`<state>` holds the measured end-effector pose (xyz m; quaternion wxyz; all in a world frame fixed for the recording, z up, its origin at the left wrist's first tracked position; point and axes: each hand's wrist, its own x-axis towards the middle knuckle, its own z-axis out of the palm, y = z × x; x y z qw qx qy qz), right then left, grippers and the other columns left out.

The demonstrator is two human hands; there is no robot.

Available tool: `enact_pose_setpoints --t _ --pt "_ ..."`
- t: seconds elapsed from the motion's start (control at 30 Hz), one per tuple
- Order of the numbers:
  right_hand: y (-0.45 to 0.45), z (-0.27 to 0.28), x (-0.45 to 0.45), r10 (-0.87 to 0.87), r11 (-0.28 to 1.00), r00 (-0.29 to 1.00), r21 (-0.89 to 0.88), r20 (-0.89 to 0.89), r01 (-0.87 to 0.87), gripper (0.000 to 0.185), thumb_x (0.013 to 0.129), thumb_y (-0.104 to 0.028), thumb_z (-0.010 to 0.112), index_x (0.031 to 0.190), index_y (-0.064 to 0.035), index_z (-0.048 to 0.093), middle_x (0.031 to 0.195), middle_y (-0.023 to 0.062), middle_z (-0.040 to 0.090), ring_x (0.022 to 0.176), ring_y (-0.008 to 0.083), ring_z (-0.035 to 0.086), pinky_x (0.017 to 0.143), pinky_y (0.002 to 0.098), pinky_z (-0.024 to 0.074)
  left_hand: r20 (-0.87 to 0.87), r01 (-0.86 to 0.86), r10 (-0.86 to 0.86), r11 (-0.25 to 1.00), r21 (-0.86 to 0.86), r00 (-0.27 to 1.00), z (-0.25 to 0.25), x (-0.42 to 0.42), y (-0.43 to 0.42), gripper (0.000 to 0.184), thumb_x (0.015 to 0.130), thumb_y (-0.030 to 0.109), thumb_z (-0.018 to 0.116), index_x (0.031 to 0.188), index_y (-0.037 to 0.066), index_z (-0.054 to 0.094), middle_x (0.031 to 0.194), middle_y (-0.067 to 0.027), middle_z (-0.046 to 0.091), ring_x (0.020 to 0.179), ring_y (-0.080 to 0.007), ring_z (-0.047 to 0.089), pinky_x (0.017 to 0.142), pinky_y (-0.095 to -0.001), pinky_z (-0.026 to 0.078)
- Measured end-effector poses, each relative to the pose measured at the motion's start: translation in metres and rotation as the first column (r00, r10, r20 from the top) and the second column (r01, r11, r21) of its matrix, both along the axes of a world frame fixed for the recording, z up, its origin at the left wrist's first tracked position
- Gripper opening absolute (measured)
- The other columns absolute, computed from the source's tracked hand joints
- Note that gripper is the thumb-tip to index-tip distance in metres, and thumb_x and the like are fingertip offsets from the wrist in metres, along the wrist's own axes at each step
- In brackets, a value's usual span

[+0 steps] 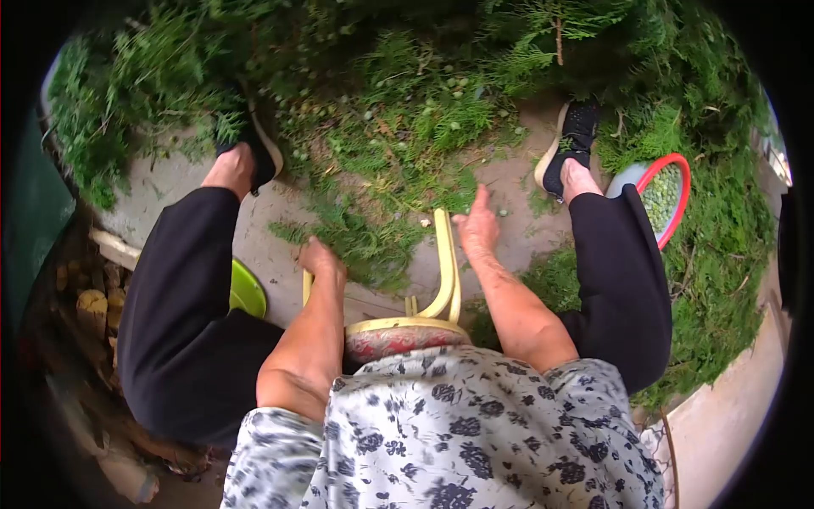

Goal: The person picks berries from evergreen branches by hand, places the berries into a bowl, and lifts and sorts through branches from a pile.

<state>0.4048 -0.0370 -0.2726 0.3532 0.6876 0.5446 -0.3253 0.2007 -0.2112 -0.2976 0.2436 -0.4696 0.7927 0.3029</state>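
My left hand (322, 260) is low over the ground, beside a yellow stool leg (306, 287) and the edge of some cut evergreen sprigs (365, 246). Its fingers are curled under, and what they hold, if anything, is hidden. To the right of the stool's curved yellow front leg (444, 254), my right hand (479, 227) has its fingers apart, one pointing forward and the thumb out to the side. Nothing shows in it. Small pale green cones or berries (454, 83) lie scattered among the sprigs ahead of both hands.
A red-rimmed bucket (685, 191) of small green pieces leans beside my right leg. By my left leg is a lime-green basin (247, 290). Evergreen branches (543, 42) pile up ahead and to the right. Cut firewood (91, 305) lies at far left.
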Motion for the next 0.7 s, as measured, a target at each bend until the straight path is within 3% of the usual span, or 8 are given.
enact_pose_setpoints --t 0.13,0.2,0.3,0.33,0.4,0.43,0.6,0.7 --pt "-0.010 -0.031 0.012 0.142 0.989 0.989 0.044 -0.050 -0.140 0.082 0.073 -0.018 0.069 0.136 -0.0115 0.017 0.107 0.0184 0.056 0.091 0.0308 0.060 0.079 0.0410 0.0469 0.162 -0.038 0.006 0.980 0.196 0.987 -0.076 -0.009 -0.088 0.054 0.089 0.023 0.048 0.132 0.000 0.024 0.134 -0.0160 0.035 0.117 -0.0270 0.042 0.092 -0.0518 0.035" --pt "0.008 -0.036 0.007 0.171 0.985 0.985 0.001 -0.005 -0.171 0.065 0.072 -0.019 0.071 0.126 -0.0034 0.038 0.107 0.0171 0.056 0.090 0.0310 0.060 0.080 0.0406 0.0467 0.245 0.061 -0.090 0.991 0.123 0.965 -0.023 -0.025 -0.014 0.064 0.090 0.029 0.049 0.139 0.011 0.012 0.144 -0.0137 0.019 0.130 -0.0279 0.023 0.100 -0.0526 0.026" --pt "0.029 -0.054 0.033 -0.053 0.906 0.962 0.392 -0.269 0.160 0.031 0.075 -0.025 0.070 0.088 0.0018 0.063 0.102 0.0122 0.060 0.081 0.0237 0.060 0.077 0.0343 0.0459 0.428 0.176 -0.233 0.970 0.170 0.873 -0.004 -0.025 0.031 0.061 0.089 0.032 0.049 0.138 0.015 0.018 0.138 -0.0134 0.032 0.121 -0.0316 0.037 0.090 -0.0528 0.039" --pt "0.039 -0.050 0.040 -0.048 0.901 0.961 0.404 -0.272 0.159 0.031 0.075 -0.025 0.070 0.088 0.0018 0.063 0.102 0.0122 0.060 0.081 0.0237 0.060 0.077 0.0343 0.0459 0.460 0.200 -0.366 0.907 0.370 0.809 0.007 -0.018 0.042 0.061 0.088 0.034 0.050 0.138 0.015 0.019 0.132 -0.0138 0.038 0.115 -0.0320 0.044 0.081 -0.0488 0.045" --pt "0.072 -0.030 0.034 -0.525 0.819 0.714 -0.048 -0.463 0.571 0.027 0.078 -0.028 0.066 0.075 -0.0038 0.054 0.080 0.0028 0.056 0.075 0.0154 0.052 0.065 0.0316 0.0440 0.455 0.286 -0.559 0.793 0.538 0.693 0.016 0.001 0.069 0.063 0.086 0.037 0.053 0.137 0.013 0.025 0.116 -0.0139 0.052 0.094 -0.0295 0.058 0.056 -0.0362 0.054" --pt "0.080 -0.014 0.021 -0.489 0.809 0.686 0.013 -0.538 0.587 0.026 0.078 -0.024 0.066 0.078 0.0002 0.058 0.065 0.0026 0.053 0.062 0.0133 0.049 0.059 0.0295 0.0416 0.447 0.376 -0.596 0.787 0.489 0.666 0.025 0.014 0.091 0.062 0.086 0.035 0.054 0.136 0.010 0.027 0.115 -0.0149 0.052 0.089 -0.0289 0.058 0.056 -0.0349 0.054" --pt "0.108 0.067 -0.036 -0.439 0.800 0.608 0.020 -0.662 0.600 0.026 0.078 -0.024 0.067 0.072 -0.0025 0.053 0.064 -0.0006 0.053 0.053 0.0067 0.045 0.045 0.0235 0.0365 -0.216 0.703 -0.836 0.253 0.664 0.504 0.079 0.020 0.160 0.032 0.081 0.018 0.058 0.108 0.001 0.059 0.091 -0.0072 0.063 0.074 -0.0152 0.056 0.064 -0.0272 0.046" --pt "0.107 0.106 -0.063 -0.229 0.711 0.336 0.078 -0.914 0.698 0.014 0.079 -0.013 0.065 0.084 -0.0028 0.057 0.067 -0.0017 0.056 0.055 0.0059 0.048 0.048 0.0217 0.0378 -0.283 0.615 -0.710 0.261 0.744 0.645 0.140 0.018 0.191 0.029 0.082 0.020 0.060 0.102 0.001 0.062 0.087 -0.0032 0.064 0.081 -0.0117 0.056 0.070 -0.0255 0.043"
